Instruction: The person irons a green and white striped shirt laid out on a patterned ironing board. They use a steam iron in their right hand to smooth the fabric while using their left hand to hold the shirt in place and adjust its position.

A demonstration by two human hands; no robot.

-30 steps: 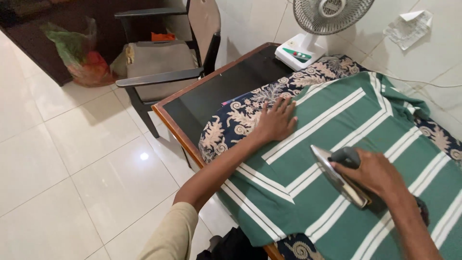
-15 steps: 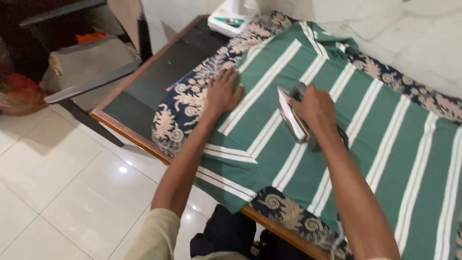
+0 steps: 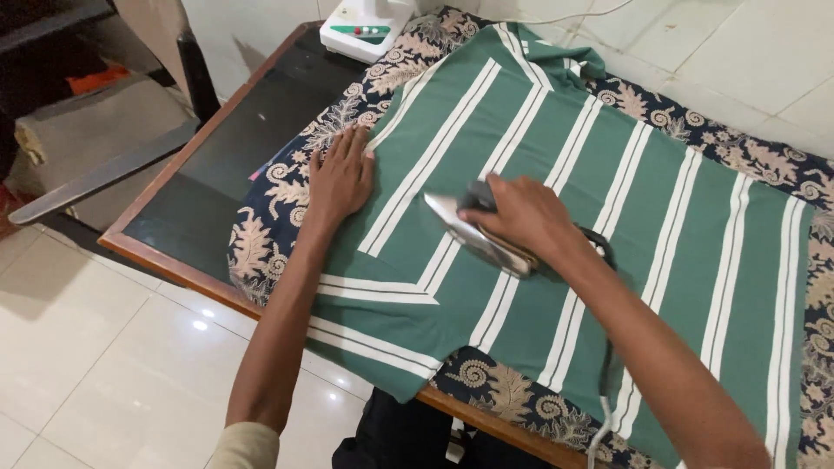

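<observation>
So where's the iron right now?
In the head view the iron sits near the middle, on the green striped shirt, gripped by the right hand. The left hand lies flat on the shirt's edge just to its left.

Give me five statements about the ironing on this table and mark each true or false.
1. The right hand grips the iron on the green striped shirt. True.
2. The left hand holds a spray bottle. False: it lies flat, palm down, at the shirt's edge.
3. A dark patterned cloth lies under the shirt. True.
4. The shirt's stripes are red. False: they are white.
5. The white fan base stands on the floor. False: it stands on the table's far corner.
</observation>
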